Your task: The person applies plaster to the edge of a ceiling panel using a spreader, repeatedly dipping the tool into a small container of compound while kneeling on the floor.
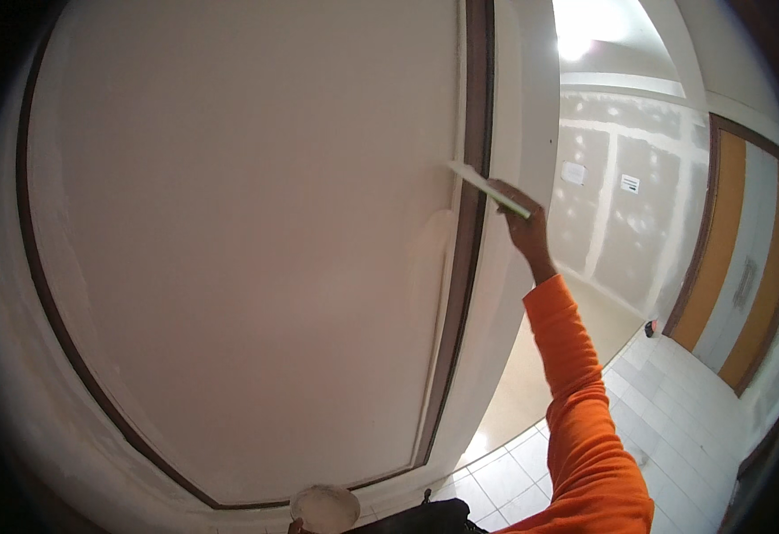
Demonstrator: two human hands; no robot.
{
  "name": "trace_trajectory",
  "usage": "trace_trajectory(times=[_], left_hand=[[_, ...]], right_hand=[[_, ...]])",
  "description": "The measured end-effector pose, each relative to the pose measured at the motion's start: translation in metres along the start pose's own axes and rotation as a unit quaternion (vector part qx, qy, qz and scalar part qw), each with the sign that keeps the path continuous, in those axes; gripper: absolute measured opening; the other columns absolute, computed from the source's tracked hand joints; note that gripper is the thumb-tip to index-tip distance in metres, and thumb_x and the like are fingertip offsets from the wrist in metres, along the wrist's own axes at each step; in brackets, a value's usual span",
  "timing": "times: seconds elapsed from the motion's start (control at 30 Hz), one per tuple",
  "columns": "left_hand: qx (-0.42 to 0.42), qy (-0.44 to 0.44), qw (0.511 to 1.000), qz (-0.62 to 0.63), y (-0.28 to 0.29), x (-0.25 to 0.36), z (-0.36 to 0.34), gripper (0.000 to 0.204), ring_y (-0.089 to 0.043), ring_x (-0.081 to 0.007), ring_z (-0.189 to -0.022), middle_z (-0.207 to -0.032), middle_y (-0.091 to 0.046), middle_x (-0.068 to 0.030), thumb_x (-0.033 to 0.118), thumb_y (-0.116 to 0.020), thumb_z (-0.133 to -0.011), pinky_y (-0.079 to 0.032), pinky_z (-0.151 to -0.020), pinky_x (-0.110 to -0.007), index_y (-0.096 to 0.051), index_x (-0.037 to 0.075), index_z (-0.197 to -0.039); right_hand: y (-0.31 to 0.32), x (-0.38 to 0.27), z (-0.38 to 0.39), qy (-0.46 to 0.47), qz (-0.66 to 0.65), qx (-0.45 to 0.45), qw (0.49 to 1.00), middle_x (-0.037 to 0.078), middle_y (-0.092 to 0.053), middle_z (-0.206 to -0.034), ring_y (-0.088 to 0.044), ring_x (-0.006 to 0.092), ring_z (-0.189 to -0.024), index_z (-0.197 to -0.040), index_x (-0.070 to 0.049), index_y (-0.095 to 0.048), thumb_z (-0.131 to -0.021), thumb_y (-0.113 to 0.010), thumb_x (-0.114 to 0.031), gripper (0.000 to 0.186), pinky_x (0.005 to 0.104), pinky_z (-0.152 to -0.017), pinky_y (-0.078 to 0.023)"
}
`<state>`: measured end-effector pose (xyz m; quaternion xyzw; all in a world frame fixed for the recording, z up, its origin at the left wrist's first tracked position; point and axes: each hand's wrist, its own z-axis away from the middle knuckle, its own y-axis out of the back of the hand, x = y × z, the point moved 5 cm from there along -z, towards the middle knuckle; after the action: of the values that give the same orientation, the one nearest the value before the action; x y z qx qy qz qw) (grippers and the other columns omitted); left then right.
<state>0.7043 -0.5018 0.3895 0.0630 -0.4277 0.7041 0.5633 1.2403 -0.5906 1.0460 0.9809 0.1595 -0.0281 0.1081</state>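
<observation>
My right hand (pixel 521 214), at the end of an orange sleeve, is closed round a putty knife (pixel 474 178) with a pale blade and a green edge. The blade's tip meets the white wall panel (pixel 256 240) beside its dark brown frame strip (pixel 478 98). A raised streak of white filler (pixel 443 276) runs down the panel's right border, below the blade. At the lower edge, a round tub (pixel 325 507) holds whitish paste. Only a bit of my left hand (pixel 296 527) shows there, gripping the tub's rim; the rest is cut off.
Right of the frame, a wall corner (pixel 523 133) leads to an opening with patched grey boards (pixel 612 178). An orange and grey door (pixel 732 258) stands far right, near a small dark object (pixel 650 328) on the floor. Whitish tiles (pixel 674 418) cover the floor.
</observation>
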Motion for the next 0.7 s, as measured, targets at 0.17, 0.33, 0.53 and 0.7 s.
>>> trace_trajectory(times=[0.17, 0.33, 0.53, 0.7], left_hand=[[-0.017, 0.005, 1.000, -0.005, 0.007, 0.001, -0.014, 0.061, -0.055, -0.0362, -0.114, -0.132, -0.050, -0.0172, 0.037, -0.062, -0.089, -0.048, -0.096, -0.053, -0.042, 0.005, -0.137], [-0.040, 0.030, 0.999, -0.007, -0.001, -0.001, -0.013, 0.059, -0.055, -0.0349, -0.112, -0.130, -0.051, -0.0168, 0.037, -0.062, -0.089, -0.049, -0.096, -0.051, -0.044, 0.005, -0.135], [-0.048, 0.052, 0.997, -0.016, 0.004, -0.007, -0.015, 0.056, -0.057, -0.0333, -0.110, -0.127, -0.053, -0.0163, 0.036, -0.061, -0.090, -0.049, -0.095, -0.049, -0.045, 0.004, -0.133], [-0.026, 0.056, 0.998, -0.029, 0.024, -0.002, -0.021, 0.054, -0.058, -0.0319, -0.108, -0.125, -0.055, -0.0158, 0.036, -0.061, -0.090, -0.050, -0.094, -0.048, -0.047, 0.003, -0.131]], right_hand=[[0.017, -0.054, -0.069, 0.016, 0.075, 0.050, 0.996, 0.009, -0.073, -0.102, -0.068, 0.0169, -0.090, -0.113, -0.001, -0.068, -0.096, -0.057, -0.006, 0.020, 0.0318, -0.077, -0.055], [-0.008, -0.113, -0.170, 0.171, 0.191, 0.037, 0.966, 0.017, -0.068, -0.082, -0.064, 0.0367, -0.072, -0.113, -0.006, -0.066, -0.095, -0.059, -0.021, 0.024, 0.0371, -0.066, -0.051], [-0.013, -0.087, -0.205, 0.012, 0.331, -0.095, 0.939, 0.020, -0.069, -0.103, -0.066, 0.0372, -0.093, -0.118, -0.011, -0.067, -0.090, -0.061, -0.023, 0.031, 0.0423, -0.080, -0.053], [-0.021, -0.085, -0.121, 0.142, 0.258, -0.144, 0.945, 0.017, -0.069, -0.112, -0.066, 0.0349, -0.102, -0.120, -0.013, -0.067, -0.087, -0.061, -0.011, 0.034, 0.0393, -0.089, -0.052]])
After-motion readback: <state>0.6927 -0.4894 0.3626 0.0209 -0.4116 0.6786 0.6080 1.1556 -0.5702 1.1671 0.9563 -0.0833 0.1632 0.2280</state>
